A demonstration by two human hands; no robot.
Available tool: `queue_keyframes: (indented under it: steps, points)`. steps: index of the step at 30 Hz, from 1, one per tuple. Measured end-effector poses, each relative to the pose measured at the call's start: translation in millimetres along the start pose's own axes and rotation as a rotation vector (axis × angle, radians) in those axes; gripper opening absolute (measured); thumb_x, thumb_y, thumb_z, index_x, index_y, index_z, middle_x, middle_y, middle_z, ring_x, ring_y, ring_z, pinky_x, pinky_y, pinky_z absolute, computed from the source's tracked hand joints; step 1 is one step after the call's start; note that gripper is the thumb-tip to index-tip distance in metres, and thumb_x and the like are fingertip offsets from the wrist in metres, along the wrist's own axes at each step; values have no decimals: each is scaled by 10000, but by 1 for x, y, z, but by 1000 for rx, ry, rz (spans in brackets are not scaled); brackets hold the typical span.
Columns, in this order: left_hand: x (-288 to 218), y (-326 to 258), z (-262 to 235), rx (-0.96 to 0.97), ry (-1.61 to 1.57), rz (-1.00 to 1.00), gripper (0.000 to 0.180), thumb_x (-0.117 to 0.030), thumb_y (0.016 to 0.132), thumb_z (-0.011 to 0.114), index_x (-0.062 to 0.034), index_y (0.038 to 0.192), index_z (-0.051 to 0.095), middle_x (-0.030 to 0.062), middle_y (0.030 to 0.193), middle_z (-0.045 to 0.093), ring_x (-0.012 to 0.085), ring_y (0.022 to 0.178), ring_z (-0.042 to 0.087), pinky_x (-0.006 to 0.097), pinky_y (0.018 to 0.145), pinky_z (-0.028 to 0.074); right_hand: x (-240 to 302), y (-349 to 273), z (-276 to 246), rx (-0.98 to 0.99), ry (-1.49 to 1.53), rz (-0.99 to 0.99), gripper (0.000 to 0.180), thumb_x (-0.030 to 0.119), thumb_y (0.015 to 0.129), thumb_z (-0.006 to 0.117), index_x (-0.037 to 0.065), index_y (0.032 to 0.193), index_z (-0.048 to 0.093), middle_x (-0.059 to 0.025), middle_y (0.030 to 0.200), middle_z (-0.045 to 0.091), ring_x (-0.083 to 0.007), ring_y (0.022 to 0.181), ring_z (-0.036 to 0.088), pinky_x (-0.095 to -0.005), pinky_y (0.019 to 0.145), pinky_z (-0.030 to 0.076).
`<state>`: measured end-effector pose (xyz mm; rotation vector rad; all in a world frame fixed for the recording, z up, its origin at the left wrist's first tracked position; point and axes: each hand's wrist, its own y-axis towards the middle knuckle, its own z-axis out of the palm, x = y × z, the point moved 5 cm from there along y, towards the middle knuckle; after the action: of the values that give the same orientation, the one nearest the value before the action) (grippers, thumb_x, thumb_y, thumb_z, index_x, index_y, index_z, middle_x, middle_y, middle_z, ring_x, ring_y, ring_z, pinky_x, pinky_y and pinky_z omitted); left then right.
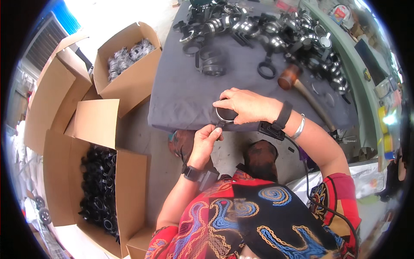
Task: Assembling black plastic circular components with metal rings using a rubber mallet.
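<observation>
The right hand (246,105) lies palm down at the near edge of the table (181,97), fingers curled over a metal ring (225,117) and pressing it against the dark cloth; the ring peeks out below the fingertips, at about seven o'clock from the knuckles. The left hand (205,140) rises from six o'clock with its fingers closed around the ring's short black handle, thumb tip just touching the ring's lower left rim, so both hands grip the same piece. Each wrist carries a black strap, and a silver bangle sits on the right forearm. At one o'clock from the right hand, a wooden-handled mallet (297,84) lies on the cloth with its brown head pointing toward the heap of parts. That heap of black and silver rings (258,30) stretches across the far side of the table, from eleven to two o'clock. A few loose black rings lie apart from it, nearer the hands. At ten o'clock, an open cardboard box (127,64) holds silvery parts. At eight o'clock, a larger open carton (97,194) holds black parts.
</observation>
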<state>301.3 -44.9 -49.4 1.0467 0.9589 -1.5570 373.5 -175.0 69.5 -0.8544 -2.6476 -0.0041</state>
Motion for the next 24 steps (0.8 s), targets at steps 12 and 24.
queue_keyframes:
  steps: [12, 24]
  points:
    - [0, 1, 1, -9, 9, -14, 193, -163, 942, 578, -38, 802, 622, 16, 756, 634, 85, 734, 535, 258, 743, 413, 13, 14, 2, -102, -109, 29, 595, 319, 801, 659, 25, 1295, 510, -193, 1346, 490, -351, 1263, 445, -439, 1033, 389]
    - [2, -3, -5, -2, 80, -94, 144, -100, 943, 550, 0, 863, 616, 31, 805, 639, 88, 781, 541, 249, 769, 413, 8, 37, 46, -233, -153, 156, 556, 364, 931, 511, 3, 1351, 459, -143, 1462, 397, -276, 1387, 318, -512, 1126, 235]
